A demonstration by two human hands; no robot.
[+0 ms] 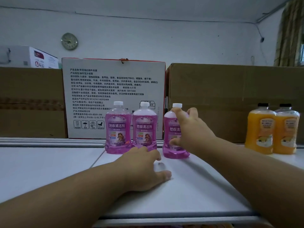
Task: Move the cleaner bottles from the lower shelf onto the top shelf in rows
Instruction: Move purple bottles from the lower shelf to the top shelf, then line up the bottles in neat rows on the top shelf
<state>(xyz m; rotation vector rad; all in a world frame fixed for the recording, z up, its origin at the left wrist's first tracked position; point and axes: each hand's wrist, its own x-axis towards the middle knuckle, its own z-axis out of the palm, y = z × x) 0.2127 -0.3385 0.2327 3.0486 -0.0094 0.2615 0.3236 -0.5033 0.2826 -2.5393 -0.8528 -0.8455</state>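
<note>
1. Standing upright in a row on the white top shelf [49,170]: three clear plastic cleaner bottles of purple liquid with white caps, namely the left bottle [117,129], the middle bottle [144,127] just beside it, almost touching, and the right bottle [172,134] a little apart.
2. Reaching forward with the right hand [190,129]: fingers spread and loosely curved around the right bottle, fingertips lying at its neck below the cap, thumb lying low on its label side; looking like a light grasp, though not telling for certain how firmly.
3. Resting on the shelf surface in front of the middle bottle: the left hand [146,168], fingers loosely bent, thumb stretching out to the side, holding nothing.
4. Standing behind the row: a white printed cardboard carton [115,83] with black text, sitting between a brown cardboard box [31,102] on the left and a larger brown cardboard box [235,89] on the right.
5. Standing well apart at the right of the shelf: two clear bottles of orange drink [273,129] with black caps, touching each other.
6. Hanging on the wall above: a round clock [69,41].
</note>
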